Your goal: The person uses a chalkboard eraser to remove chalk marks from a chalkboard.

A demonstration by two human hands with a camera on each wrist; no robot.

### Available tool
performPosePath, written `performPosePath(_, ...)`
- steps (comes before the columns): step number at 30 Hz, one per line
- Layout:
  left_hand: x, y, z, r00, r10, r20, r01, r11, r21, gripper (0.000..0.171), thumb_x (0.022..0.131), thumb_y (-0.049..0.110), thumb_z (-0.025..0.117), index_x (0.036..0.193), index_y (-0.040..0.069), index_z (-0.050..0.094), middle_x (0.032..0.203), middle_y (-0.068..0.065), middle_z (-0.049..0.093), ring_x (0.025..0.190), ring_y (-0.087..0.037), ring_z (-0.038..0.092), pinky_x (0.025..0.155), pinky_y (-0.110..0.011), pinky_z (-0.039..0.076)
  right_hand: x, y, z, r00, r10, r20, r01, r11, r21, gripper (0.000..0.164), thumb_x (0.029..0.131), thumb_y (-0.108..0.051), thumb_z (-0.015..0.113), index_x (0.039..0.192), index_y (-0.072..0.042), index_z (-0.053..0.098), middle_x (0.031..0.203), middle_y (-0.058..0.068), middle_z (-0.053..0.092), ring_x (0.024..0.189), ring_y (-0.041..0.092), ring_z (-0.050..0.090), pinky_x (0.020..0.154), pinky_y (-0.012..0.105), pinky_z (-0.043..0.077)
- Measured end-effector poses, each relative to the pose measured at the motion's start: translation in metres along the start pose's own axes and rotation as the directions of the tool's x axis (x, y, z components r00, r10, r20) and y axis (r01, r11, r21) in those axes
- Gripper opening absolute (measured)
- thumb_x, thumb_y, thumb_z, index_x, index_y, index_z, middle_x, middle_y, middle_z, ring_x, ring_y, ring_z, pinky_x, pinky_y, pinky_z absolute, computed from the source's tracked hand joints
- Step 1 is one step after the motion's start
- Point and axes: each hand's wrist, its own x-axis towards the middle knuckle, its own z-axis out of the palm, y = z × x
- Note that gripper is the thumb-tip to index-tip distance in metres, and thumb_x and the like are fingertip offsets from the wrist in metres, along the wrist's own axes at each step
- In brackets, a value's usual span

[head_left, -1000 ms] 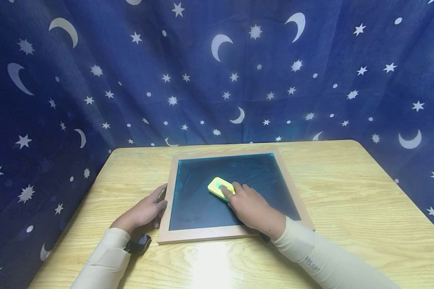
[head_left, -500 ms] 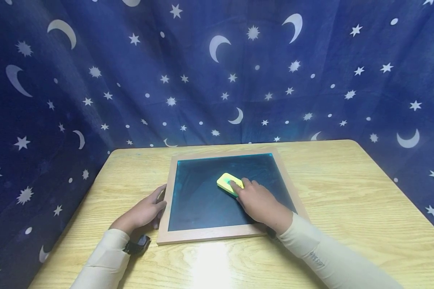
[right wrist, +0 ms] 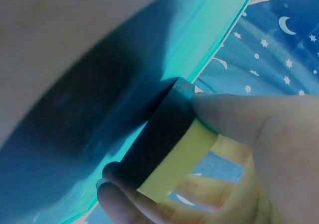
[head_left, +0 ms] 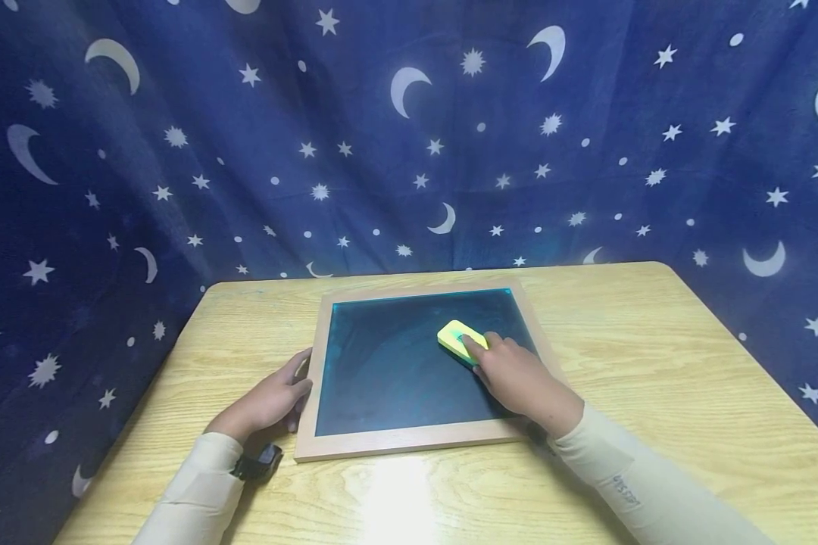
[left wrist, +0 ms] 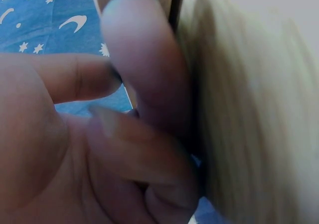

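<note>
A chalkboard with a light wooden frame lies flat on the table. My right hand grips a yellow chalkboard eraser over the right half of the dark surface, with the index finger along its top. In the right wrist view, thumb and fingers hold opposite ends of the eraser, whose dark side faces the board. At the frame's left edge, my left hand holds the board, thumb against the frame and the other fingers curled low by the table. Part of that contact is hidden.
The pale wood table extends around the board on all sides. A blue curtain with moons and stars hangs behind the table and along its left side. A black watch-like band is on the left wrist.
My right hand has slid the eraser rightward and slightly away from me across the board, from near its middle to its right half. The left hand stays at the frame's left edge.
</note>
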Motion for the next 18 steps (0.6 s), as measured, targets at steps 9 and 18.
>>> performPosePath(9, -0.001, 0.001, 0.0, 1.0, 0.019, -0.01, -0.019, 1.0, -0.009, 0.063, 0.105, 0.016, 0.037, 0.162, 0.015, 0.01, 0.066, -0.01, 0.053, 0.045, -0.024, 0.056, 0.05, -0.039, 0.052, -0.001, 0.005, 0.004, 0.999, 0.004, -0.054, -0.002, 0.999, 0.04, 0.047, 0.092, -0.012, 0.071, 0.137, -0.007, 0.058, 0.114, 0.027, 0.063, 0.087, 0.038, 0.064, 0.075, 0.049, 0.058)
performPosePath(18, -0.001, 0.0, -0.001, 1.0, 0.012, -0.011, -0.012, 1.0, -0.008, 0.062, 0.105, 0.016, 0.036, 0.162, 0.016, 0.009, 0.067, -0.01, 0.054, 0.046, -0.023, 0.056, 0.05, -0.039, 0.053, -0.01, 0.018, -0.007, 0.993, 0.056, -0.108, -0.045, 0.994, 0.104, 0.051, 0.094, -0.014, 0.069, 0.142, -0.01, 0.054, 0.12, 0.026, 0.061, 0.097, 0.039, 0.063, 0.084, 0.053, 0.056)
